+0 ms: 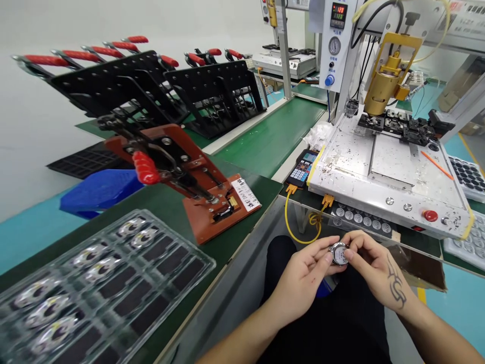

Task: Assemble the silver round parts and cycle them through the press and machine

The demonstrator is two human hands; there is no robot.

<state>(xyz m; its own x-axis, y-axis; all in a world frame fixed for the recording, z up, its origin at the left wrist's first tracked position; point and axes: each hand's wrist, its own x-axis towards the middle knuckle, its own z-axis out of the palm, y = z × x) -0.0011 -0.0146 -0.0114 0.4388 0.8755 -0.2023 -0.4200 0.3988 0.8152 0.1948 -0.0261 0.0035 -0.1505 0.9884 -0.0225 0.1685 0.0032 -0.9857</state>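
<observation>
A small round watch case (339, 254) with a shiny metal rim and a pale printed face is held up over my lap. My left hand (305, 275) grips its left side, the thumb on the near face and the fingers behind and below. On the other side my right hand (373, 263) pinches the rim between thumb and index finger. Part of the case is hidden by my fingertips. To the left, a clear plastic tray (206, 260) carries several silver watch-shaped parts (102, 268) in its dark-lined pockets.
A brown clamp fixture (212, 227) with a red handle (146, 168) stands behind the tray. Black clamp racks (220, 96) line the back. On the right is a white bench machine (397, 187) with a keypad controller (302, 169) and a looping yellow cable (287, 217). A blue bin (100, 189) sits far left.
</observation>
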